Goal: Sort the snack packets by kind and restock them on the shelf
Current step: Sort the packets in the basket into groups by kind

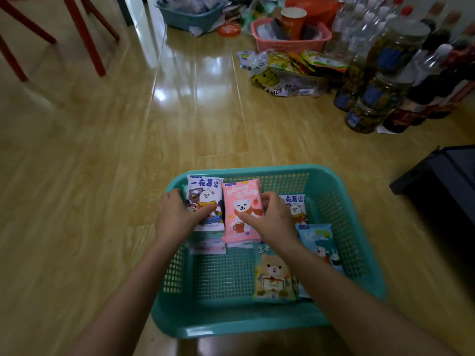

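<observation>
the teal plastic mesh basket [257, 168] sits on the wooden floor, its packets seemingly stacked side by side at the far end to keep the kinds apart. the left hand [177, 214] grips the lavender bear-print snack packet [203, 194], thumb on its face. the right hand [272, 218] pinches the pink bear-print snack packet [241, 201] beside it, fingers [267, 199] curled over its right edge.

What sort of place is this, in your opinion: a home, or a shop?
Likely a home room or a shop's back room used for stock. Bottles and jars stand grouped on a wood floor, a pink basket holds goods, and a red chair stands nearby.
</observation>
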Available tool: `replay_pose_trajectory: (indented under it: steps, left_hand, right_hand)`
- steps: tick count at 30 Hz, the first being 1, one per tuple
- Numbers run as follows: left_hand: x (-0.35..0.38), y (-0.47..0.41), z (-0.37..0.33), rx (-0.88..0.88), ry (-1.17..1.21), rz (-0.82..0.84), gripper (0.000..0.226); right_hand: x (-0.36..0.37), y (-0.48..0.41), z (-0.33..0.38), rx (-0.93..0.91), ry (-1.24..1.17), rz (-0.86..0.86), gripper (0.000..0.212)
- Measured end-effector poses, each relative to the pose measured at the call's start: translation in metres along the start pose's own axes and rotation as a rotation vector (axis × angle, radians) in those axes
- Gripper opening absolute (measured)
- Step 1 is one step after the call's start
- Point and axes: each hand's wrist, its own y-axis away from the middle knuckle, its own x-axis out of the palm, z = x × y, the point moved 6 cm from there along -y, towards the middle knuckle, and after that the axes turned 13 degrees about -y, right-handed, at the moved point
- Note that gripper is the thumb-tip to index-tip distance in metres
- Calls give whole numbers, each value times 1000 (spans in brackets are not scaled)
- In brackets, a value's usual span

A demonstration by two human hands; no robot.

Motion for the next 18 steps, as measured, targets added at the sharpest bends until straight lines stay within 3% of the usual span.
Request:
replay_pose_trajectory:
  steps: [3, 10, 14, 18]
  left_hand:
    - [1, -6, -3, -6, 66, 42, 80]
    - [-6, 7, -29, 31, 110, 154, 22]
    - [-7, 14, -18, 47, 356, 147, 21]
    - [-15, 40, -1, 0, 679, 107, 10]
  right_hand:
    - [1, -2, -2, 27, -5, 3, 56]
    - [-9, 2, 2, 91, -87, 15, 35]
    - [-20, 21, 6, 75, -317, 113, 33]
    - [-7, 62, 0, 80, -428, 342, 19]
